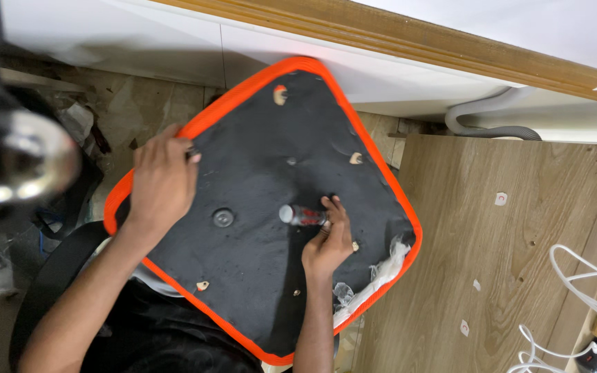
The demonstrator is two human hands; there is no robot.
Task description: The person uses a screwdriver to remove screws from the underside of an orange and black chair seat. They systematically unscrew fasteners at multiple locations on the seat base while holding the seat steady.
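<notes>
A square seat cushion point(264, 159) lies upside down in front of me, its black underside edged in orange fabric. My left hand point(162, 181) grips its left edge, fingers curled over the orange rim. My right hand point(329, 242) rests on the black underside and holds a small screwdriver point(301, 215) with a clear, red-marked handle, tip down against the panel. A round metal fitting point(223, 218) sits in the panel between my hands. Torn clear plastic wrap point(381, 273) clings to the cushion's right corner.
A wooden board point(506, 249) lies to the right of the cushion. White cables point(582, 290) coil at the lower right. A grey hose point(492, 121) runs under the white cabinet point(174, 48). A blurred shiny chrome part point(15, 159) sits at the left.
</notes>
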